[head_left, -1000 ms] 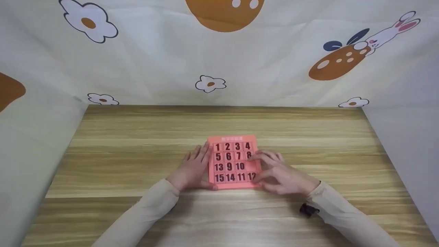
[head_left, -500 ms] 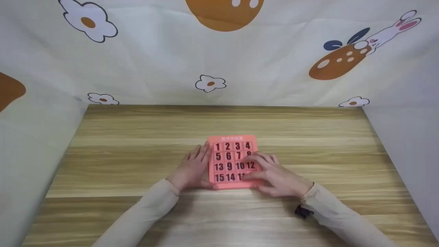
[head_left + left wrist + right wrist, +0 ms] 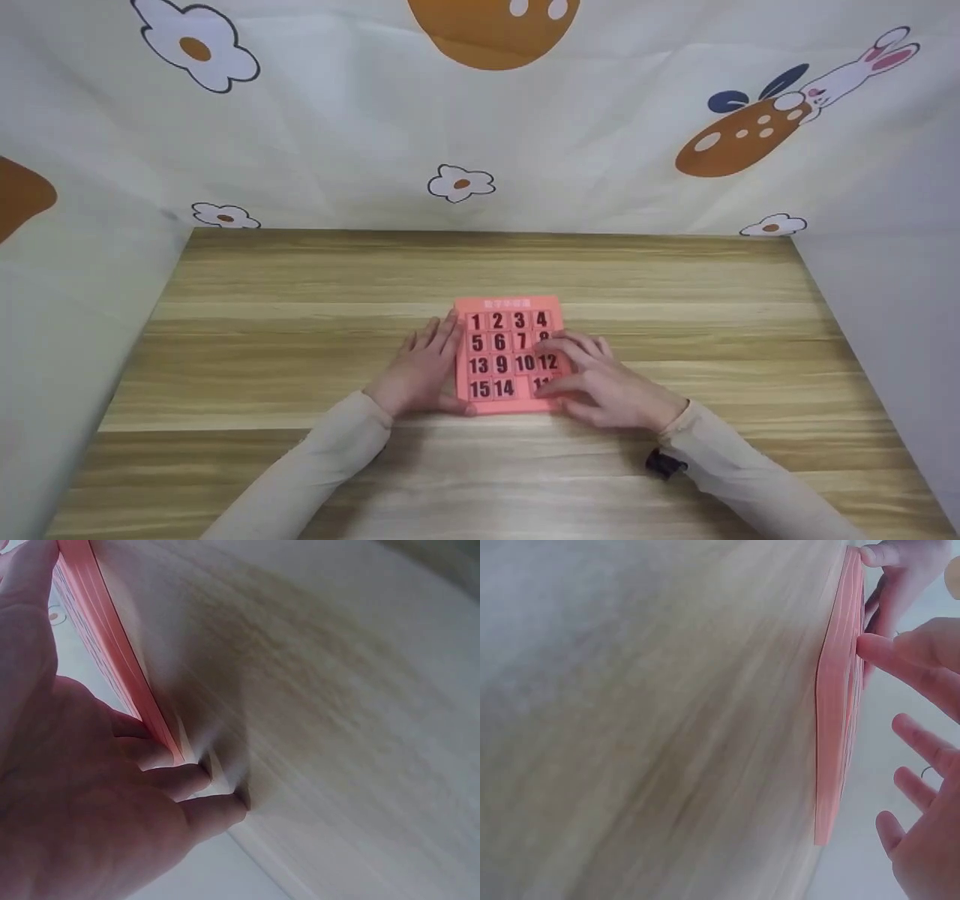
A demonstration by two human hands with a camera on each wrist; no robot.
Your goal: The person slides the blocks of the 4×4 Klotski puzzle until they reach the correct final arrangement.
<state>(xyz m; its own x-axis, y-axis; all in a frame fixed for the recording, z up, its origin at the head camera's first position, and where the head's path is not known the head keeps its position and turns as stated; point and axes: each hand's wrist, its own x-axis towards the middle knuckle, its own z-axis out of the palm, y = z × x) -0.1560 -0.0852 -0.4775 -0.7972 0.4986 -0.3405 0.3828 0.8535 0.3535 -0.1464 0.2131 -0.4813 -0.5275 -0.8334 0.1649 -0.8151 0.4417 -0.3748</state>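
The patterned cloth [image 3: 337, 120] rises behind the wooden table [image 3: 322, 300], and the pink number puzzle [image 3: 514, 407] lies flat on the near half of that table, between the two hands. The left hand [image 3: 420, 371] is spread, fingers nearly straight along the puzzle's left edge, thumb at its near left corner; it braces rather than grips. The right hand [image 3: 622, 386] is loosely open with bent fingers and holds nothing. One fingertip [image 3: 553, 385] touches tile 11 [image 3: 541, 382] in the bottom row, while another finger [image 3: 551, 345] partly covers tile 8 [image 3: 544, 337]. Between tile 14 [image 3: 504, 388] and tile 11 is the bare slot [image 3: 523, 388].

The step in hand seems to be sliding tile 11 sideways. It sits at the right end of the row, though the finger hides whether it is fully against the frame. A light, level push should serve best (pressing hard would likely make it bind), finishing square under tile 12 [image 3: 548, 362]. The left hand does well to hold the frame still, and the spare right fingers are best lifted off so they don't nudge neighbouring tiles.
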